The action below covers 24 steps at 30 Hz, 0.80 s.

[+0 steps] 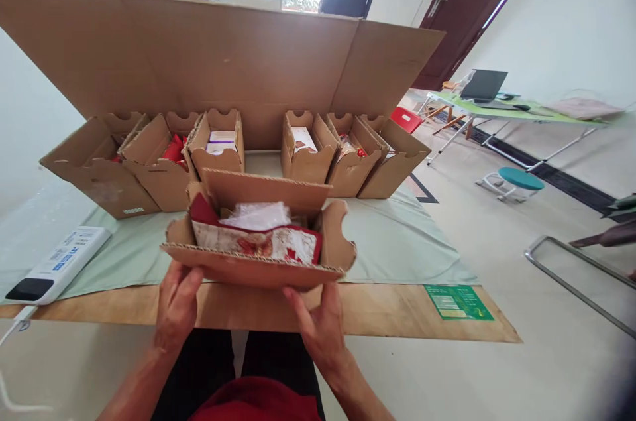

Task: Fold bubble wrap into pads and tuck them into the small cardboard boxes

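Note:
Both my hands grip a cardboard box (258, 270) at the table's front edge, its open top tipped toward me. My left hand (176, 305) is closed on the lower left of the box, thumb against the near wall. At the lower right, my right hand (320, 325) holds it the same way, with part of its fingers hidden beneath. Inside the box lies a folded printed cloth (278, 243) with a dark red border. Clear plastic packaging (261, 215) rests behind the cloth.
Several cardboard bins (308, 162) with small goods stand behind in two groups, before a tall cardboard panel (238, 56). A white power bank (59, 265) with a cable lies at left. A green card (460, 302) is on the wooden table edge (387, 308).

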{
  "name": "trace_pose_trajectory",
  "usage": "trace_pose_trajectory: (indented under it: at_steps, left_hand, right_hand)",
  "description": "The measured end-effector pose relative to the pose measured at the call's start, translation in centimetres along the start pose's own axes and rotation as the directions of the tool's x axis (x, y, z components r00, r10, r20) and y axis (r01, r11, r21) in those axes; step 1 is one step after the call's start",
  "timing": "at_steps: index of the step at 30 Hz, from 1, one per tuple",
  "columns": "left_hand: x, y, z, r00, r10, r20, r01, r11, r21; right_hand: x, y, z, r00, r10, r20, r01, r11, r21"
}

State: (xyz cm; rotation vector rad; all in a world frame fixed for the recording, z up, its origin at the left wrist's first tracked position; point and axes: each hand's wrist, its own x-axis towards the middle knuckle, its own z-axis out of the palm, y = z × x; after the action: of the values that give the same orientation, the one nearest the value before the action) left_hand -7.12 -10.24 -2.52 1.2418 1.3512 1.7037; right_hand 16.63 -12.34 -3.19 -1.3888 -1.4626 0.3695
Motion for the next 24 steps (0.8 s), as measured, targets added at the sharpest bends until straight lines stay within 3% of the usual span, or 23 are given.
trace_pose_trajectory:
  at_steps: [2,4,8,10,12,14,16,18,20,22,24]
  left_hand:
    - [1.5,1.8,0.7,0.998,0.053,-0.041,-0.054,0.998,-0.016]
    - [2.0,3.3,2.8,0.997,0.079,0.009,-0.079,0.995,-0.065]
    - [-0.9,3.5,6.1,0.968,0.014,0.250,0.016,0.993,-0.116]
    - [-2.6,2.6,5.5,0.968,-0.032,0.251,0.059,0.993,-0.101]
    - [-2.9,1.8,3.6,0.989,-0.052,0.136,0.063,0.995,-0.079]
    - [-1.7,1.6,1.8,1.000,-0.022,0.013,0.023,0.997,-0.071]
    - [-0.2,2.0,1.2,0.999,0.028,-0.040,-0.031,0.996,-0.078]
    - [0.6,2.6,2.0,0.999,0.047,-0.004,-0.048,0.995,-0.090]
    - [0.3,2.8,3.5,0.993,0.025,0.113,-0.013,0.995,-0.102]
    - [-0.3,2.5,4.8,0.973,-0.011,0.229,0.035,0.994,-0.102]
    - [-0.3,1.8,5.2,0.965,-0.033,0.259,0.060,0.994,-0.096]
  right_hand:
    - [2.0,-0.9,0.5,0.998,-0.060,0.028,0.058,0.997,0.041]
    - [2.8,-0.8,-0.6,0.996,-0.088,-0.033,0.089,0.994,0.057]
    - [-0.6,1.8,-5.1,0.972,0.033,-0.231,-0.048,0.997,-0.058]
    - [-2.9,2.4,-5.8,0.969,0.074,-0.235,-0.104,0.988,-0.118]
    - [-3.6,1.7,-4.6,0.986,0.030,-0.165,-0.051,0.991,-0.122]
    - [-2.3,0.3,-2.5,0.994,-0.059,-0.092,0.052,0.996,-0.075]
    - [0.0,-0.8,-1.0,0.992,-0.110,-0.065,0.108,0.994,-0.035]
    - [1.6,-1.0,-1.2,0.990,-0.116,-0.081,0.114,0.993,-0.024]
    - [1.6,-0.1,-2.5,0.990,-0.080,-0.120,0.073,0.996,-0.056]
    - [0.2,1.3,-4.0,0.987,-0.023,-0.157,0.005,0.993,-0.118]
    - [-1.8,2.4,-4.6,0.985,-0.018,-0.172,-0.012,0.985,-0.170]
